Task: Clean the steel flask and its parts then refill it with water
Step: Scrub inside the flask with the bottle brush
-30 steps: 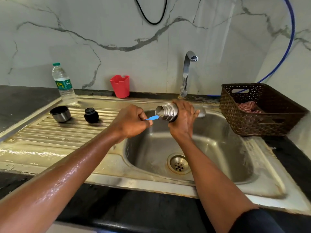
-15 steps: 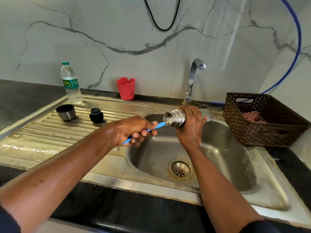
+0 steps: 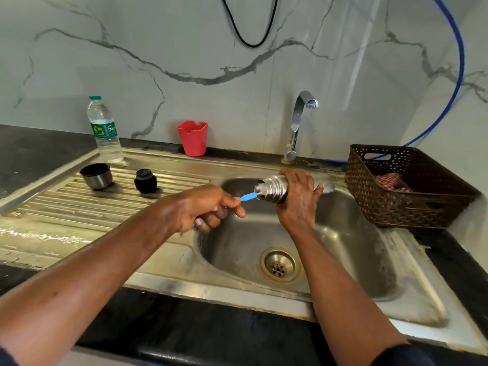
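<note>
Over the steel sink basin, our right hand grips the ribbed steel flask sideways; our left hand clasps a blue brush handle entering its mouth.

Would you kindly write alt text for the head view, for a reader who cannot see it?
Over a steel sink, the right hand grips a steel flask on its side while the left hand holds a blue brush with its tip in the flask's mouth. A steel cup and black stopper sit on the drainboard at left; a brown basket stands at right.
</note>
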